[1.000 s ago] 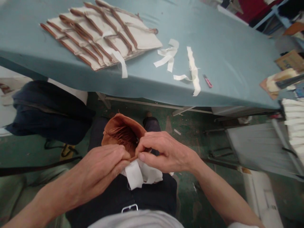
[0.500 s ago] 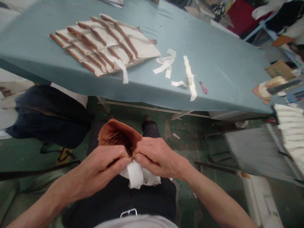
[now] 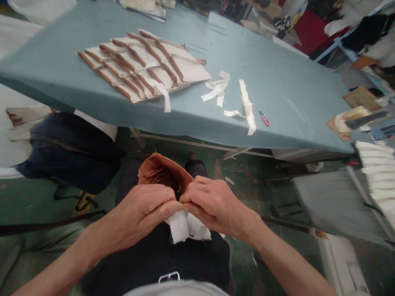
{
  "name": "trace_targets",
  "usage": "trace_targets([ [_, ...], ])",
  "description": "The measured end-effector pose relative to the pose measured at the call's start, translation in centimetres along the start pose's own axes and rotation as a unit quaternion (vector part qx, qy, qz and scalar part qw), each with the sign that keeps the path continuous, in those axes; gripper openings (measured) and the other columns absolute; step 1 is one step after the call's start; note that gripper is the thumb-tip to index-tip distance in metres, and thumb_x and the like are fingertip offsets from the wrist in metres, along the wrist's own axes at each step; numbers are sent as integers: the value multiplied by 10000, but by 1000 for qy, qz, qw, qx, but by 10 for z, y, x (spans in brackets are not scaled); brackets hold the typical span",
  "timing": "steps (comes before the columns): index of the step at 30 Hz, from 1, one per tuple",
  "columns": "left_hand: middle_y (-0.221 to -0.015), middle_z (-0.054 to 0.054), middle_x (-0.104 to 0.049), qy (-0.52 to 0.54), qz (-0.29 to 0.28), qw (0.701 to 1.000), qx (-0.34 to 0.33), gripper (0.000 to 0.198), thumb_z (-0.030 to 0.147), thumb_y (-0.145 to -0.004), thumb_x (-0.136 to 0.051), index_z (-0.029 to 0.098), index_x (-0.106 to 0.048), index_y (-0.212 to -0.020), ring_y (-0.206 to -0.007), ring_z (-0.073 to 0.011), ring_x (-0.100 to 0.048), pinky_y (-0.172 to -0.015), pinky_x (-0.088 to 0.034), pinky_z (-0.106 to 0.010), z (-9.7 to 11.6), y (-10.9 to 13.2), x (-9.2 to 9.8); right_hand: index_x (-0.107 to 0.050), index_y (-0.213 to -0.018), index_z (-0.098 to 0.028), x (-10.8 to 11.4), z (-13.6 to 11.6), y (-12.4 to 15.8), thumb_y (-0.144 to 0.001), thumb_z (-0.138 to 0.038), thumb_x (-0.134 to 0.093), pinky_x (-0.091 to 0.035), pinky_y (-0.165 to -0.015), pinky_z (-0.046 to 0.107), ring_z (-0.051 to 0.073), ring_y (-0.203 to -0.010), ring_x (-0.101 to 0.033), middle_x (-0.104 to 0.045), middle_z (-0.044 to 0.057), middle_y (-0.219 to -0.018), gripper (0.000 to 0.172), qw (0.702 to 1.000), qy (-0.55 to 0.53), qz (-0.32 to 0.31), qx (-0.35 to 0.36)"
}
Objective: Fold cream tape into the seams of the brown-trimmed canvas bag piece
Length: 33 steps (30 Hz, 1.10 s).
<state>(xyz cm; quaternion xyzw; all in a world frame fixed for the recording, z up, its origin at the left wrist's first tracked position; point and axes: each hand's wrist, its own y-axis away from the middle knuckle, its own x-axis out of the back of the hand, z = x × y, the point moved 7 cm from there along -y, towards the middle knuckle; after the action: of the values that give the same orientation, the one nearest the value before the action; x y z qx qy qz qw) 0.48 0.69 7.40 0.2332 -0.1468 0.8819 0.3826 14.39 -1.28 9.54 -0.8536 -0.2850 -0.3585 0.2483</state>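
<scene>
Over my lap I hold a brown leather piece [image 3: 154, 164], shaped like an open pouch with a dark brown pleated inside. My left hand [image 3: 151, 207] pinches its near edge between thumb and fingers. Right beside it, thumbs almost touching, my right hand [image 3: 212, 201] grips the same edge. A white fabric strip [image 3: 179, 228] hangs down from under my thumbs, with more white material behind it. The fingertips are partly hidden, so I cannot tell how the strip is fixed to the edge.
On the blue-covered table [image 3: 277, 90] lies an overlapping stack of cream pieces with brown edges [image 3: 145, 65]. Near it are loose white strips [image 3: 217, 88], a frayed cream strip [image 3: 247, 109] and a pink-handled cutter [image 3: 264, 118]. A dark blue cloth [image 3: 74, 152] hangs at the left.
Both hands keep their pinch on the leather edge and have drawn slightly closer together. The whole scene has shifted a little in view as the head moved.
</scene>
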Motion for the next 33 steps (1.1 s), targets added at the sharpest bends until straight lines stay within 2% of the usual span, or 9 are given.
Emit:
trace_targets([
  [6,-665,59,-558,-31,-17,999,-41,379,215,-1095,-472,211,-492,-717,-607,-115,-516,-599,-349,-274,14,-3,-16,-634,-918,-193,8,-3,9,-1139,-227,-511,-481,-815,306,172,-814,-614,-736,42,-867,255,998,-68,-2,-11],
  [10,-627,36,-582,-115,79,988,-66,329,106,-989,-481,215,-506,-679,-565,-133,-527,-566,-331,-308,27,-2,-29,-591,-871,-203,6,-1,23,-1147,-222,-448,-427,-728,316,177,-784,-570,-698,34,-818,311,996,-70,-31,-45],
  [12,-600,35,-586,-111,123,983,-77,313,66,-942,-477,214,-515,-669,-523,-126,-513,-540,-323,-307,35,-3,-39,-582,-852,-207,7,2,30,-1170,-291,-402,-436,-742,322,179,-783,-567,-675,31,-788,375,993,-103,-16,-59],
  [15,-565,40,-600,-75,140,984,-75,289,44,-888,-503,208,-524,-651,-476,-110,-504,-513,-307,-301,43,-8,-55,-605,-851,-203,12,12,38,-1188,-433,-367,-468,-778,322,182,-815,-607,-676,39,-797,472,982,-166,35,-86],
  [18,-544,39,-623,-72,98,990,-66,258,69,-834,-587,199,-530,-619,-452,-107,-502,-499,-242,-325,48,-18,-70,-641,-854,-192,12,28,41,-1178,-507,-383,-450,-742,303,167,-781,-618,-675,36,-808,520,976,-151,23,-154],
  [23,-582,23,-700,-90,-9,995,-45,238,76,-777,-683,181,-599,-581,-491,-121,-537,-495,-168,-338,45,-37,-100,-674,-838,-183,5,53,36,-1151,-405,-485,-383,-711,293,155,-733,-615,-718,27,-799,427,950,-61,-98,-291],
  [28,-652,-43,-760,-150,-128,970,-139,216,195,-881,-762,167,-731,-669,-559,-186,-618,-518,-335,-335,58,-52,-132,-737,-829,-189,-3,60,16,-1119,-339,-558,-367,-712,294,152,-733,-660,-780,21,-815,372,921,-63,-174,-344],
  [31,-650,-55,-759,-198,-140,950,-195,186,174,-908,-756,159,-762,-722,-554,-201,-634,-516,-385,-337,64,-57,-138,-721,-798,-182,-8,56,2,-1118,-292,-544,-401,-738,288,152,-747,-673,-784,21,-818,382,915,-101,-207,-330],
  [33,-697,-64,-781,-200,-137,949,-199,179,166,-929,-737,157,-767,-752,-594,-211,-676,-550,-439,-344,61,-59,-138,-696,-799,-177,-11,56,-4,-1126,-264,-507,-423,-758,286,153,-767,-675,-778,25,-834,387,915,-136,-203,-322],
])
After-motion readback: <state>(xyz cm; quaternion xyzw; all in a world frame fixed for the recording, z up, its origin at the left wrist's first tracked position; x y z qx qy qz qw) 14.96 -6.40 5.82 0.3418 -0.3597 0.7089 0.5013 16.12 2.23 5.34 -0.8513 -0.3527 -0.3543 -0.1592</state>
